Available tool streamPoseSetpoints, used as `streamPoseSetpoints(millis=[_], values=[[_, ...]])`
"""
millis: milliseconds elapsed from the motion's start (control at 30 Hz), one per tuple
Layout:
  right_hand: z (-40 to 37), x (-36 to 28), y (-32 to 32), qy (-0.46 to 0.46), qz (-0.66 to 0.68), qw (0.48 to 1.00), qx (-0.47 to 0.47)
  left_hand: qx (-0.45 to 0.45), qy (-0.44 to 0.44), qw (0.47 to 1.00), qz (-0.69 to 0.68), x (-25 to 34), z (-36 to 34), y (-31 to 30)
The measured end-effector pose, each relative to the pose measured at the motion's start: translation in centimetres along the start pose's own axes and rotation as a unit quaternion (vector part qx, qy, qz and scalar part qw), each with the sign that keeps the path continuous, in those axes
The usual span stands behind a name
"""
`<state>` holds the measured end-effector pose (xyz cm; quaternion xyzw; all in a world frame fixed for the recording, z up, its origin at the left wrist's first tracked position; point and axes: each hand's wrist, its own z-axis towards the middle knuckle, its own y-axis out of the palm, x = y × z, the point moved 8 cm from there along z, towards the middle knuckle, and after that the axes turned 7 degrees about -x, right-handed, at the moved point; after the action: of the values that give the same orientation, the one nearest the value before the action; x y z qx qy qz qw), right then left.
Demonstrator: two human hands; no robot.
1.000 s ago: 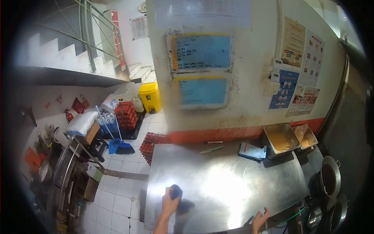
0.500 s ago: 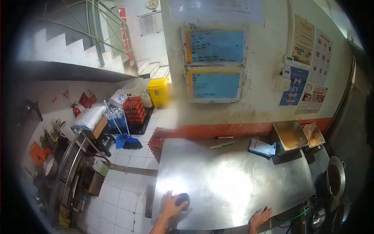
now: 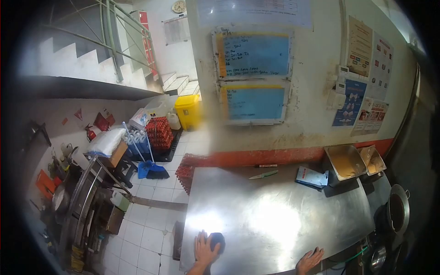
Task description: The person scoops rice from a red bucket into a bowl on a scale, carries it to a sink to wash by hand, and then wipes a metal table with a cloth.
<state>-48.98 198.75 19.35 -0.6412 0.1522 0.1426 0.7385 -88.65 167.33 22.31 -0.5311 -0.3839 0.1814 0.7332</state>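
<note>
On the left part of the steel table (image 3: 238, 201), my left hand (image 3: 204, 250) rests against a dark round object (image 3: 216, 243), thumb on it and the other fingers stretched over the metal. What the dark object is cannot be made out. My right hand (image 3: 310, 260) lies at the table's front edge with its fingers extended and nothing in it. Farther back on the table are a knife with a pale green handle (image 3: 270, 173), a red and white marker (image 3: 267, 165) and a blue-grey packet (image 3: 312, 177).
Two metal containers (image 3: 344, 176) with orange-brown contents stand at the back right. Large pots (image 3: 398, 208) are beyond the table's right edge. A rack (image 3: 85, 197) stands at the left, and a blue broom and dustpan (image 3: 151, 170) are on the tiled floor.
The whole view has shifted slightly, with the table a little lower in the frame. Both hands keep about the same places on the table.
</note>
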Motion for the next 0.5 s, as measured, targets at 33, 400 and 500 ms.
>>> streamPoseSetpoints(millis=[33, 400, 500], values=[[0.0, -0.1, -0.2, 0.003, -0.010, 1.000, -0.006, -0.002, -0.003, 1.000, 0.004, 0.0, 0.0, 0.1], [0.5, 0.9, 1.1, -0.026, -0.015, 0.999, 0.012, -0.009, -0.042, 0.997, -0.056, -0.6, -0.1, 0.1], [0.3, 0.7, 0.8, 0.010, -0.033, 0.999, 0.001, -0.008, -0.038, 0.998, -0.052, -0.6, 0.0, 0.3]])
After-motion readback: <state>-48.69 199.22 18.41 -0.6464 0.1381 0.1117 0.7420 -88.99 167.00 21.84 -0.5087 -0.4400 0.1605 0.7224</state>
